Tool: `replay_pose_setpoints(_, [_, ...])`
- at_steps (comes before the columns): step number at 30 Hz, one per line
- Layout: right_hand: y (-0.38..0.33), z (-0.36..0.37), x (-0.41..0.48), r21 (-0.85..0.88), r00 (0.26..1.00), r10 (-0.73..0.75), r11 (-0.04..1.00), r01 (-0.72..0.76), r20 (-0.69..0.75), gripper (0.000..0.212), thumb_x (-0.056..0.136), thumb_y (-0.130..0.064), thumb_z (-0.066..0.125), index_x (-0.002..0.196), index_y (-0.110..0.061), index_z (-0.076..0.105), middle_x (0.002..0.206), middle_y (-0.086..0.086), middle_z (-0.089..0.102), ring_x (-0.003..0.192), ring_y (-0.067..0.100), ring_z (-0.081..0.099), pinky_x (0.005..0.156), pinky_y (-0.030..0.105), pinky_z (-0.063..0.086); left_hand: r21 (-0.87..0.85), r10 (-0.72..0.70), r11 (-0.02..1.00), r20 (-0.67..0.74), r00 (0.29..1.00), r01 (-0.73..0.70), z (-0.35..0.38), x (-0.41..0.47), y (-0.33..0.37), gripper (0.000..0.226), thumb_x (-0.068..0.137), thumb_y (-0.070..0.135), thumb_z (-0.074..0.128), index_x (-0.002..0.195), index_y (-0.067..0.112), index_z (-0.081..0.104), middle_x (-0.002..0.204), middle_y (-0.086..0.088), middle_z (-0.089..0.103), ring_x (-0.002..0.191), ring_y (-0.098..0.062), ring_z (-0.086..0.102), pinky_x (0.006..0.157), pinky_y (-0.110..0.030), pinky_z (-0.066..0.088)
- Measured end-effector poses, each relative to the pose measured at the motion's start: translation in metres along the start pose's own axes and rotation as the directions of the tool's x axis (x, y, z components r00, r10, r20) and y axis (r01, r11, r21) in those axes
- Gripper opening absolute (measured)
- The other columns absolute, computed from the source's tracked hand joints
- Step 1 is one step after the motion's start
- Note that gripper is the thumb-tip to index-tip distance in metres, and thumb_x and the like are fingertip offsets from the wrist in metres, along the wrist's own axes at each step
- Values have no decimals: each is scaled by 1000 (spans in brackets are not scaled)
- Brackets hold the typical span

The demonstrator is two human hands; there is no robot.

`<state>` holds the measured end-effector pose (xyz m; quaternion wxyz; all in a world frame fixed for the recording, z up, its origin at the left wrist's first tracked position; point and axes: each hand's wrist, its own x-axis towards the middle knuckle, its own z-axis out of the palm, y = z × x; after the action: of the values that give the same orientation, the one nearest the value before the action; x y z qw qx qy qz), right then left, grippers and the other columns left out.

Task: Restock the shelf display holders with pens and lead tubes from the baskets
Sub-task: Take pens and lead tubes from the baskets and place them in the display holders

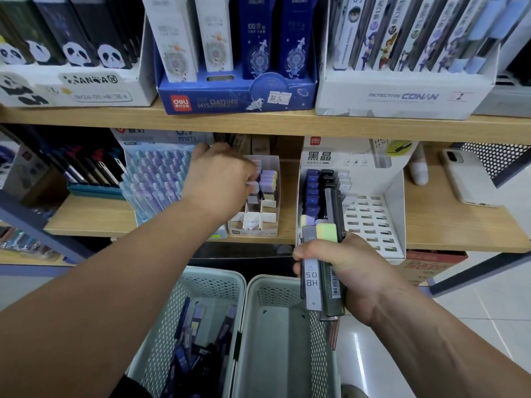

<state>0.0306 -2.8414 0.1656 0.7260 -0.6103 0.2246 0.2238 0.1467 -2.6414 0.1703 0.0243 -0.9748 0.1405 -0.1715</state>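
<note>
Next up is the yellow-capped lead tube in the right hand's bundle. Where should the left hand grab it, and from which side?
Pinch the yellow-capped lead tube by its cap end, coming down from above on the shelf side. The cap stands clear above the right hand, whose fingers wrap the lower part of the bundle, so probably no other part is free to grip.

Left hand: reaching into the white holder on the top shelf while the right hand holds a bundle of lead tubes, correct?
No: head view shows the left hand at the white holder on the lower shelf; right hand holds lead tubes.
</note>
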Motion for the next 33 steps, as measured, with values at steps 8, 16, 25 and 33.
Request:
replay_pose_setpoints(8, [1,3,2,12,999,0,1000,0,38,20,63,-6,84,82,-4,77,77,20,72,65,23,73,52,30,56,146,-72,987,14,997,69,2,6,8,16,87,29,69,100,20,69,103,-5,68,112,-32,53,95,-47,38])
replay_pose_setpoints(16, [6,4,3,6,997,-30,1000,30,73,14,57,-12,82,71,-12,80,76,18,73,67,24,73,57,33,59,165,-136,977,-23,990,138,2,12,5,29,90,47,65,104,22,67,102,-6,70,101,-33,60,91,-43,39])
replay_pose_setpoints(25, [6,-1,6,17,998,-29,999,28,58,18,62,-8,84,78,-7,77,77,20,73,63,23,72,53,30,56,173,-128,976,-22,992,130,-1,11,9,29,88,45,68,104,21,67,102,-7,70,103,-33,58,91,-44,40])
replay_pose_setpoints(33, [9,1,8,54,999,-50,997,49,15,26,57,-13,83,82,-8,78,80,19,74,68,24,74,56,31,57,185,-41,982,-8,999,42,-13,0,11,17,83,26,71,98,20,68,98,-4,68,108,-32,54,91,-46,39])
